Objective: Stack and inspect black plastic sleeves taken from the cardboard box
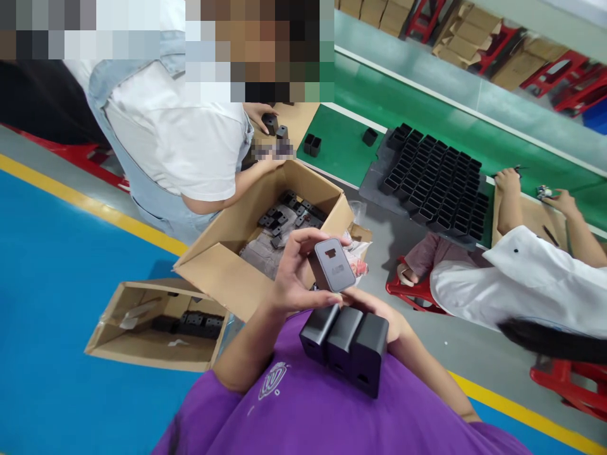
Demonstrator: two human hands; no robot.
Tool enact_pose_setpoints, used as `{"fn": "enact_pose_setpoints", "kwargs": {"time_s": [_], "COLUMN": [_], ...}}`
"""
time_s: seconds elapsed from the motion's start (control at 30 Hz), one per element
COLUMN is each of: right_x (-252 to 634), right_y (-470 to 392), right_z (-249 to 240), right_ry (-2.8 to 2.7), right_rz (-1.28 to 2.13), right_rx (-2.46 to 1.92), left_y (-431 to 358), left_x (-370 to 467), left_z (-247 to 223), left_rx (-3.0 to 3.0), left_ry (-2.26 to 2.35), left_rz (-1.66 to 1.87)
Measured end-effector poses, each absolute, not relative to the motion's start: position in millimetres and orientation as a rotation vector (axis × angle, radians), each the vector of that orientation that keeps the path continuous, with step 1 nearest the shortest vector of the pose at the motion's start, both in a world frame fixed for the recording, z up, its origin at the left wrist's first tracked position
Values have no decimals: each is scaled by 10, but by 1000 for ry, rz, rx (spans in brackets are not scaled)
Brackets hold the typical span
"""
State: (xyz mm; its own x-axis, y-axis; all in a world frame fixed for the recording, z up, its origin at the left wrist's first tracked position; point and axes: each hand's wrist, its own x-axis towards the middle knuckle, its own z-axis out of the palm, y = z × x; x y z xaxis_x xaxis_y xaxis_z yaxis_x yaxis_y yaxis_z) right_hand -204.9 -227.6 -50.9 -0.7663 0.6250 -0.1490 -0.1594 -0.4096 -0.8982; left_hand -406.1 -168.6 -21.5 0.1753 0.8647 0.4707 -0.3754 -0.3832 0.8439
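In my left hand [296, 272] is a dark grey casing [334, 264], gripped between thumb and fingers, its end face with a small cutout turned up toward me. My right hand [374, 306] is closed around three black casings [344, 341] standing side by side against my purple shirt; its fingers are partly hidden behind them. Just beyond my hands an open cardboard box [213, 272] holds several dark casings [277, 221] and plastic wrapping.
A smaller carton [152, 357] with dark parts lies on the left floor. A co-worker handles casings at the bench, upper left. A tray [372, 183] carries rows of black casings on the green table [332, 129]. Another person works at the right, near red stools [417, 294].
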Motion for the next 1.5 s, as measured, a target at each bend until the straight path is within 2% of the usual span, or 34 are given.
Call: {"fn": "enact_pose_setpoints", "kwargs": {"time_s": [0.43,0.67,0.83,1.5], "right_x": [-1929,-2025,-2066,-2100], "right_y": [-2348,-2242,-2183,-2151], "right_z": [-850,-676,-553,-663], "right_ry": [-1290,-1374,-1379,-1409], "right_rz": [2106,2125,2131,2132], "right_rx": [-605,-676,-589,-545], "left_y": [-1618,-1592,-1588,-1592], "left_x": [-4099,-4143,-4099,-4202], "left_z": [-381,-512,-507,-440], "left_rx": [1566,1615,1552,1818], "left_ry": [604,659,518,509], "left_rz": [1477,1403,1504,1613]}}
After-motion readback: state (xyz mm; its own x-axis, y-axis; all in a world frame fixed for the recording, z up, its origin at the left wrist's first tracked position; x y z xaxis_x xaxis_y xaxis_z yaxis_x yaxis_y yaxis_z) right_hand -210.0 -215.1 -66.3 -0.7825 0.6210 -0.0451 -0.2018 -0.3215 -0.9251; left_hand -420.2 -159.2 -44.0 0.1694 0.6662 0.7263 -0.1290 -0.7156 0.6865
